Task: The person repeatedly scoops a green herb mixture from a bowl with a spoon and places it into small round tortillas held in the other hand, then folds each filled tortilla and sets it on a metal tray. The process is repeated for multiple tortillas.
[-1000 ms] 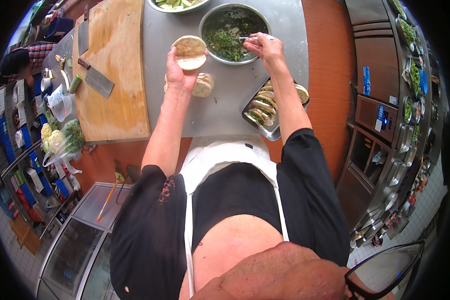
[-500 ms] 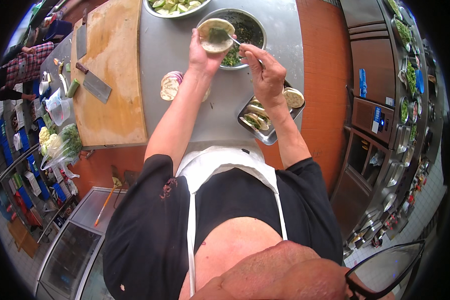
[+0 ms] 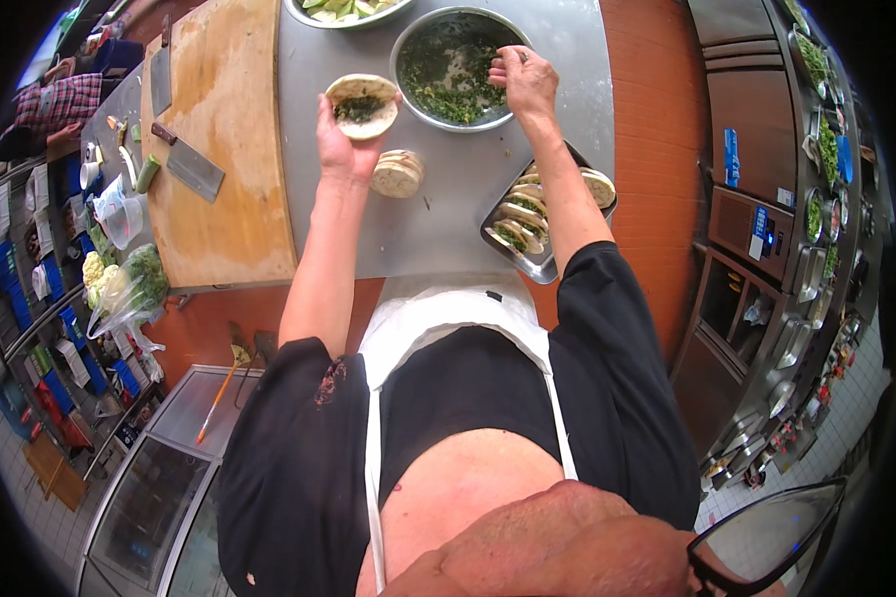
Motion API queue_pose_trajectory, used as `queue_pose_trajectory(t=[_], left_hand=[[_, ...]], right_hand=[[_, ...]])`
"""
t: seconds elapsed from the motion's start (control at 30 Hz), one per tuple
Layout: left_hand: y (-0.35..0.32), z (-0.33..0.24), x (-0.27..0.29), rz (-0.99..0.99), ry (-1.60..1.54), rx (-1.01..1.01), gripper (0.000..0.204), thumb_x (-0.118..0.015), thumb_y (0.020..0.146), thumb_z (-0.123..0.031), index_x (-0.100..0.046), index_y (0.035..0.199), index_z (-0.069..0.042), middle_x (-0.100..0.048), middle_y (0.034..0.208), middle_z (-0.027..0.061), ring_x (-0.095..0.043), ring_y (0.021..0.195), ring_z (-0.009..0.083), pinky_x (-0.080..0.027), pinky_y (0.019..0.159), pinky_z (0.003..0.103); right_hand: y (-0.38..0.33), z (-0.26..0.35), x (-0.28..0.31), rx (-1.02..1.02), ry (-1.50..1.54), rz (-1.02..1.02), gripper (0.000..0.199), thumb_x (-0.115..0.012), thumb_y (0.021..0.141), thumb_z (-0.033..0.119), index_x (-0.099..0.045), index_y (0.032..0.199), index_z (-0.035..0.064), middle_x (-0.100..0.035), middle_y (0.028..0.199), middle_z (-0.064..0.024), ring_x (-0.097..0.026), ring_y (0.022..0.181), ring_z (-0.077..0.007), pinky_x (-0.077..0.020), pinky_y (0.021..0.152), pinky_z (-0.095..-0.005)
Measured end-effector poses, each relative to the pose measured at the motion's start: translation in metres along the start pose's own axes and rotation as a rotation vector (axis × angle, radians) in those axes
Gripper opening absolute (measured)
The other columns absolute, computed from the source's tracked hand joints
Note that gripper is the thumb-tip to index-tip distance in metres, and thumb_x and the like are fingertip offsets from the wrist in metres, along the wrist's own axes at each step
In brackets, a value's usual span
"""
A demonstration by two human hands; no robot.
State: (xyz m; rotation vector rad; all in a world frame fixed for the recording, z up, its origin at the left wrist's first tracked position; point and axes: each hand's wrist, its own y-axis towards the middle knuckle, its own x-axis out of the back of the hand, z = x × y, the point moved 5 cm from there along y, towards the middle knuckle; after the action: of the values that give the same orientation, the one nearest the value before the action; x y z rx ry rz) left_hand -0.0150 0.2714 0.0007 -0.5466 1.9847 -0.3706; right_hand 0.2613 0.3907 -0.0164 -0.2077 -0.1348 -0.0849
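My left hand (image 3: 346,144) holds up a split eggplant slice (image 3: 373,124), pale and round, with dark green filling (image 3: 360,107) between its halves. Over the right side of a steel bowl (image 3: 405,97), my right hand (image 3: 528,85) is closed on a spoon, mostly hidden by the fingers. Chopped green filling (image 3: 458,101) lies in that bowl. Beside my left wrist is a stack of pale slices (image 3: 397,174). Filled slices (image 3: 520,221) stand in a metal tray (image 3: 541,271), partly covered by my right forearm.
A wooden board (image 3: 234,109) with two cleavers (image 3: 195,169) covers the table's left side. Another bowl (image 3: 348,25) of pale green pieces stands at the far edge. Bagged vegetables (image 3: 134,284) hang near the left corner. Steel cabinets (image 3: 747,229) line the right; another person (image 3: 60,104) is far left.
My left hand has moved left and nearer with the filled slice, away from the bowl. My right hand has drawn the spoon off the slice and gone up over the bowl's right side.
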Motion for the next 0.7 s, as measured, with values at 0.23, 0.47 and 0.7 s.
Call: queue_pose_trajectory(t=[0.23, 0.47, 0.7], left_hand=[[-0.002, -0.007, 0.017, -0.072, 0.002, -0.017, 0.064, -0.032, 0.12, -0.058, -0.051, 0.15, -0.005, -0.058, 0.147, 0.0236, -0.058, 0.136, 0.0478, -0.053, 0.115, 0.071], [0.024, 0.002, 0.005, -0.043, 0.009, -0.032, 0.065, -0.026, 0.121, -0.058, -0.05, 0.152, -0.007, -0.056, 0.151, 0.0216, -0.058, 0.138, 0.0448, -0.051, 0.118, 0.071], [0.044, 0.039, -0.043, 0.095, -0.055, 0.049, 0.07, -0.027, 0.119, -0.063, -0.05, 0.154, -0.006, -0.057, 0.152, 0.0216, -0.056, 0.142, 0.0445, -0.049, 0.119, 0.07]], right_hand=[[0.005, -0.033, -0.038, -0.242, 0.336, 0.085, 0.028, -0.063, 0.112, 0.016, -0.073, 0.117, -0.0098, -0.08, 0.104, -0.0237, -0.083, 0.087, -0.03, -0.0731, 0.077, -0.0368], [-0.033, 0.019, 0.002, -0.26, 0.489, 0.07, 0.03, -0.062, 0.115, 0.018, -0.073, 0.123, -0.009, -0.08, 0.11, -0.0225, -0.083, 0.095, -0.0284, -0.0725, 0.08, -0.0326], [-0.117, 0.13, 0.026, 0.252, 0.385, 0.101, 0.036, -0.062, 0.117, 0.026, -0.073, 0.13, -0.0055, -0.081, 0.116, -0.0199, -0.083, 0.103, -0.0256, -0.0725, 0.079, -0.0316]])
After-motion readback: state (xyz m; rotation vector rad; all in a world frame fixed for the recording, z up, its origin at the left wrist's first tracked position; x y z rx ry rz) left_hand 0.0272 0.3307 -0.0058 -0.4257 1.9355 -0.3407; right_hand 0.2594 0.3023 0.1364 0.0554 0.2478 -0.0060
